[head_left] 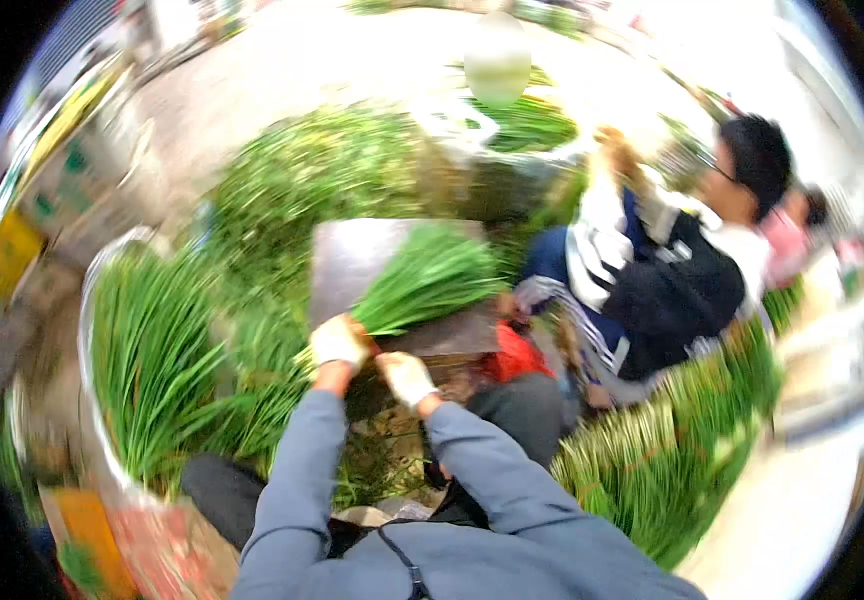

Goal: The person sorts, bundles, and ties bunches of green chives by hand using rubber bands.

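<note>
My left hand [340, 342], in a white glove, is wrapped round the stem end of a bunch of garlic chives [432, 280]. The green leaves fan out to the upper right across a flat grey board [337, 250]. Close by on the right is my right hand [407, 378], also gloved, its fingers closed near the stems. Something reddish-brown shows between the two hands, too blurred to name. Whatever the right fingers hold is hidden.
Loose greens [322, 165] are heaped behind the board. A white-rimmed container of chives [152, 350] stands at left, and tied bunches [672, 440] line the right. A person in a dark vest [682, 290] sits at right. Behind is a greens-filled bag [522, 125].
</note>
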A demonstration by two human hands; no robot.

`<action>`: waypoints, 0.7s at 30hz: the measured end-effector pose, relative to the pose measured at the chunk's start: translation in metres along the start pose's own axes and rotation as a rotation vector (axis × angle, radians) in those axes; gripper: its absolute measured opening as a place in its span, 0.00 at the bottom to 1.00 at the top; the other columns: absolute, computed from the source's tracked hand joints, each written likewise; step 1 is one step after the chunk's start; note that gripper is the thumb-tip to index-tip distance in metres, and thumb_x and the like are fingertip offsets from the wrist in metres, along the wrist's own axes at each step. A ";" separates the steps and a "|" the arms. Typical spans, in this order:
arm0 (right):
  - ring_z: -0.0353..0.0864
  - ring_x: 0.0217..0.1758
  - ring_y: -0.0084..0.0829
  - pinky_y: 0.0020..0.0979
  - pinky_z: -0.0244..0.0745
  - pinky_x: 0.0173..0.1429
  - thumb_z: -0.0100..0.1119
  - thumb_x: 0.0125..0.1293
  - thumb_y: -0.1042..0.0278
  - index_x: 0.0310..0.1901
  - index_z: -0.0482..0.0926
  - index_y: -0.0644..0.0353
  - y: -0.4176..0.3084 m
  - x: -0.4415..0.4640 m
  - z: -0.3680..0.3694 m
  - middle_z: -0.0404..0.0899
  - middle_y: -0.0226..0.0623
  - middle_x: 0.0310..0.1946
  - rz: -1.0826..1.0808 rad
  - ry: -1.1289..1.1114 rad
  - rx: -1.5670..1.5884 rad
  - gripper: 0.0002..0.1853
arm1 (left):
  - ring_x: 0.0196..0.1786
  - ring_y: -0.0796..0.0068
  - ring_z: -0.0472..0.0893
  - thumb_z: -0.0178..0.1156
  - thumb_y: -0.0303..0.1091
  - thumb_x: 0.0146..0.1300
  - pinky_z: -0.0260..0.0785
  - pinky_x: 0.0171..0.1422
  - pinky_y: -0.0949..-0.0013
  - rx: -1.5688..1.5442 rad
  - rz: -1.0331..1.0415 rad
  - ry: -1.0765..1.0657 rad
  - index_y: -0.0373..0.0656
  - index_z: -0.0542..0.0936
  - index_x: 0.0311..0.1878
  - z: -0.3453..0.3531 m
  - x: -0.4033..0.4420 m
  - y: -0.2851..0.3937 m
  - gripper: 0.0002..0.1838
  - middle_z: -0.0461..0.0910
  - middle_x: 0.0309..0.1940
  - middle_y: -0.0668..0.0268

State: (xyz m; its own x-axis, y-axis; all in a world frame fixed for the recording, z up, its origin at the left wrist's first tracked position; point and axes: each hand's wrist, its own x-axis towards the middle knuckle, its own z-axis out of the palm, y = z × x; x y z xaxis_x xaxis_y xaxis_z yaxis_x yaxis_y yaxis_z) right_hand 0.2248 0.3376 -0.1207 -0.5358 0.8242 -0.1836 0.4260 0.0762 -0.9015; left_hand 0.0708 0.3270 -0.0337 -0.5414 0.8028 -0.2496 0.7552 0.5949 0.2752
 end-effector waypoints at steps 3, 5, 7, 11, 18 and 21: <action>0.83 0.52 0.45 0.41 0.74 0.58 0.60 0.67 0.40 0.49 0.85 0.63 -0.084 -0.042 -0.054 0.85 0.50 0.44 0.148 -0.056 0.156 0.28 | 0.42 0.61 0.87 0.76 0.52 0.46 0.79 0.52 0.62 -0.139 -0.004 -0.096 0.48 0.86 0.39 -0.014 0.006 -0.001 0.22 0.88 0.39 0.60; 0.82 0.48 0.48 0.43 0.75 0.53 0.64 0.63 0.40 0.37 0.83 0.61 -0.080 -0.051 -0.059 0.83 0.49 0.41 -0.066 0.101 -0.078 0.26 | 0.42 0.65 0.86 0.78 0.36 0.45 0.79 0.52 0.63 -0.573 0.189 -0.127 0.40 0.84 0.44 0.038 0.045 -0.062 0.22 0.88 0.40 0.60; 0.80 0.54 0.52 0.45 0.75 0.55 0.64 0.60 0.32 0.45 0.80 0.63 -0.092 -0.081 -0.070 0.81 0.55 0.47 -0.099 0.118 -0.067 0.34 | 0.43 0.61 0.85 0.71 0.25 0.53 0.80 0.53 0.55 -0.921 0.365 -0.230 0.36 0.81 0.49 0.004 0.002 -0.061 0.19 0.86 0.45 0.58; 0.69 0.72 0.51 0.43 0.68 0.72 0.74 0.53 0.36 0.75 0.48 0.72 -0.095 -0.136 -0.098 0.68 0.64 0.67 -0.132 0.088 0.402 0.63 | 0.51 0.68 0.83 0.68 0.18 0.52 0.79 0.57 0.62 -0.835 0.532 -0.340 0.36 0.74 0.59 -0.069 -0.073 0.002 0.28 0.83 0.53 0.59; 0.77 0.64 0.35 0.39 0.75 0.66 0.62 0.71 0.66 0.70 0.66 0.62 -0.067 -0.301 -0.220 0.77 0.42 0.60 -0.581 0.401 1.021 0.28 | 0.75 0.58 0.67 0.81 0.51 0.45 0.56 0.77 0.57 -0.489 1.287 -0.392 0.35 0.60 0.77 -0.149 -0.257 0.172 0.60 0.70 0.71 0.51; 0.80 0.60 0.36 0.39 0.76 0.63 0.57 0.75 0.63 0.69 0.68 0.61 0.024 -0.396 -0.244 0.81 0.42 0.56 -0.507 0.611 0.834 0.25 | 0.76 0.58 0.66 0.79 0.40 0.48 0.56 0.77 0.54 -0.589 1.237 -0.329 0.38 0.62 0.76 -0.126 -0.248 0.177 0.53 0.70 0.72 0.52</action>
State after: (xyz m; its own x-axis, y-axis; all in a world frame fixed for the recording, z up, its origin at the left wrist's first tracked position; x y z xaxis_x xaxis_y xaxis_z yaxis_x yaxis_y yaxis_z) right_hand 0.6252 0.1501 0.0264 0.0319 0.9566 0.2895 -0.4745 0.2694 -0.8380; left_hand 0.2921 0.2384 0.1933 0.5212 0.8143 0.2556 0.3654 -0.4835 0.7954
